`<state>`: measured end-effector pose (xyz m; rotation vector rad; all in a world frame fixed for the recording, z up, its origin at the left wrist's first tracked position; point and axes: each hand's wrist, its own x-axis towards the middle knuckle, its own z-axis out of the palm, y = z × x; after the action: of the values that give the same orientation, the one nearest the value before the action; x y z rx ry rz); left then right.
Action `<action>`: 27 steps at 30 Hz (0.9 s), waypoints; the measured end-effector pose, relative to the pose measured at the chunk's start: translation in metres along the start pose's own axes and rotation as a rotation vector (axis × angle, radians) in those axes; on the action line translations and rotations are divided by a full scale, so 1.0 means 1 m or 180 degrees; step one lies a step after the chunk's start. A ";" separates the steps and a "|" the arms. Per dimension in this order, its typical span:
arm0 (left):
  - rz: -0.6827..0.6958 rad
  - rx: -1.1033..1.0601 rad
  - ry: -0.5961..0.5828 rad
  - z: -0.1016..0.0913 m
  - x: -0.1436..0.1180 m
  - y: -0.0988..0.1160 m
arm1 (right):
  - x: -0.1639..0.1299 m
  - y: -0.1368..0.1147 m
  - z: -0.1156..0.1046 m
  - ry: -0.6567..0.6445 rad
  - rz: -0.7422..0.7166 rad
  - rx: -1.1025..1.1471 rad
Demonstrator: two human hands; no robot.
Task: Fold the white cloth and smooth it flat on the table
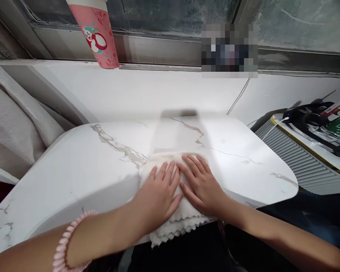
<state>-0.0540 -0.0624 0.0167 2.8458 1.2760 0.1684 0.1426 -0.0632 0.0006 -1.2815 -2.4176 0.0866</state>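
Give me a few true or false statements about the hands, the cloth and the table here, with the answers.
1. Both hands lie flat on the white cloth. True: left hand, right hand.
2. The cloth is spread in the table's middle. False: folded, overhanging the near edge of the marble table.
3. A pink bracelet circles the left wrist. True.
4. The pink cup stands on the table. False: it is up on the window ledge.

Left hand [158,192] flat, fingers spread, right hand [201,187] flat beside it, thumbs touching
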 end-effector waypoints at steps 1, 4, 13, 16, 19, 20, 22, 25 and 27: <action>0.0075 -0.0096 -0.0138 -0.006 0.004 -0.010 | 0.005 0.001 0.002 0.0001 0.0034 -0.0018; 0.0131 -0.0411 -0.0567 -0.020 0.020 -0.042 | 0.025 0.008 0.011 0.0040 0.0140 -0.0067; -0.0631 -0.0511 0.0203 0.013 0.090 -0.125 | 0.141 0.052 0.049 0.0229 0.0370 -0.0226; -0.0713 -0.0485 0.0286 0.017 0.109 -0.154 | 0.175 0.062 0.060 0.0264 0.0417 -0.0166; -0.0705 -0.0443 0.0309 0.017 0.122 -0.177 | 0.197 0.067 0.067 0.0272 0.0493 -0.0163; -0.0690 -0.0434 0.0332 0.017 0.124 -0.183 | 0.203 0.068 0.069 0.0257 0.0503 -0.0168; -0.0681 -0.0420 0.0372 0.016 0.128 -0.193 | 0.212 0.070 0.071 0.0203 0.0510 -0.0180; -0.0748 -0.0377 0.0322 0.010 0.135 -0.199 | 0.225 0.075 0.072 0.0088 0.0458 -0.0161; -0.0875 -0.0399 0.0194 0.005 0.143 -0.196 | 0.232 0.078 0.073 0.0049 0.0383 -0.0117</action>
<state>-0.1052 0.1750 0.0125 2.5478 1.5892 0.3181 0.0605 0.1783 -0.0107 -1.4383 -2.3380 0.0661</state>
